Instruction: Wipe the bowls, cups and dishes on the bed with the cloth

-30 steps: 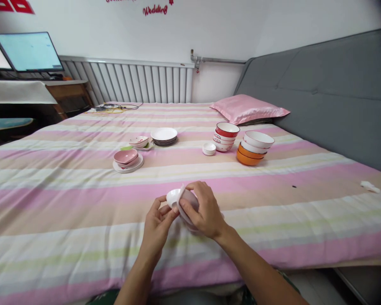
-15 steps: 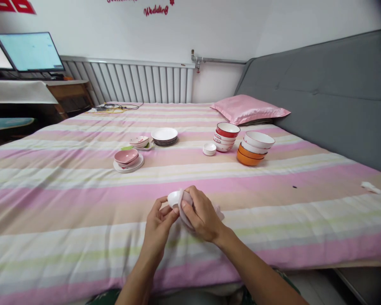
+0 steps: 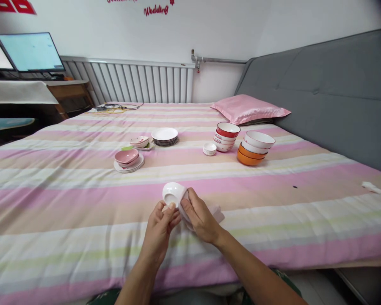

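Note:
A small white bowl (image 3: pixel 173 191) is held above the near part of the bed, its underside and foot ring turned toward me. My left hand (image 3: pixel 161 222) grips its lower edge, thumb by the foot ring and fingers beneath. My right hand (image 3: pixel 200 215) is closed on a thin pale cloth (image 3: pixel 216 213) and presses it round the bowl's right rim. The cloth's loose end hangs to the right behind that hand. Part of the bowl's right side is hidden by cloth and fingers.
On the striped bed sheet (image 3: pixel 82 203) stand pink bowls (image 3: pixel 126 156) on plates, stacked white plates (image 3: pixel 164 134), small white dishes (image 3: pixel 209 148), red-rimmed bowls (image 3: pixel 226 136) and orange and white bowls (image 3: pixel 252 154). A pink pillow (image 3: pixel 249 109) lies by the grey headboard (image 3: pixel 324 93).
The bowl has turned so its underside faces me and more of its outside shows. Both hands stay in nearly the same place, the right still with the cloth.

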The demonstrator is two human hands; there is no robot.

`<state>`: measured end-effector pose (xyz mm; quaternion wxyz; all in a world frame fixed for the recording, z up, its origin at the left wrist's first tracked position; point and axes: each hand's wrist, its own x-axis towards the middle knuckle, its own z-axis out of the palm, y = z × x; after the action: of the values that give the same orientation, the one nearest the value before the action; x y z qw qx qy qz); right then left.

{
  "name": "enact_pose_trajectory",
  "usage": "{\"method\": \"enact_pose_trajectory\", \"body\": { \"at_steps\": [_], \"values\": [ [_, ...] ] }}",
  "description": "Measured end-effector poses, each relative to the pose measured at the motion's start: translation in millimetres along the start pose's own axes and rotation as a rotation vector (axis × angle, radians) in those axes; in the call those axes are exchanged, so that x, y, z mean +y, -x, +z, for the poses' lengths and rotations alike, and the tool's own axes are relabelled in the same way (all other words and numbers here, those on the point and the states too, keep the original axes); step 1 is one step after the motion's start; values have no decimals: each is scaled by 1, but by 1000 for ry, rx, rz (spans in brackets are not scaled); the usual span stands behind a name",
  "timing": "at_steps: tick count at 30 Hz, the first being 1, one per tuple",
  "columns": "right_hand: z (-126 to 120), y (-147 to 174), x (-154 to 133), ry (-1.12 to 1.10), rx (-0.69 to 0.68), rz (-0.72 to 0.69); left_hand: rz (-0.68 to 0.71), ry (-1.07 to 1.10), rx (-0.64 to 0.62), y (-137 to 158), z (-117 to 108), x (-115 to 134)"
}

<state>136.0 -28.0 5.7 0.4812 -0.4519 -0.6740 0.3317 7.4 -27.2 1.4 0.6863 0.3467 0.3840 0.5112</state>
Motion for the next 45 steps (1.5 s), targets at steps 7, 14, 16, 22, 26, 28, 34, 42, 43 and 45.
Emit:
{"method": "enact_pose_trajectory", "body": {
  "at_steps": [7,14,16,22,26,28,34,42,43,45],
  "values": [
    [-16,-5,-3,-355,-150,151,190,-259,47,0,-8,11],
    [-17,-6,0,-249,-168,135,290,-370,-13,-10,-21,2],
    [-16,-6,1,-199,-154,97,365,-466,-2,-10,-25,0],
    [-11,-5,1,224,-141,-74,761,-987,-39,-9,-32,-8],
    [-10,-5,-2,388,-152,-110,842,-1080,-28,-9,-32,-12],
    [-12,-6,-3,339,-157,-108,788,-1029,9,-8,-30,-12],
    [-23,-10,-5,-135,-197,15,473,-464,45,-7,-19,-8],
    [-23,-7,-8,-289,-227,67,162,104,90,-5,-7,0],
    [-21,-7,-8,-240,-222,45,133,150,87,-5,-7,1],
    [-18,-8,-7,-153,-204,11,89,216,74,-6,-6,1]
  ]
}}
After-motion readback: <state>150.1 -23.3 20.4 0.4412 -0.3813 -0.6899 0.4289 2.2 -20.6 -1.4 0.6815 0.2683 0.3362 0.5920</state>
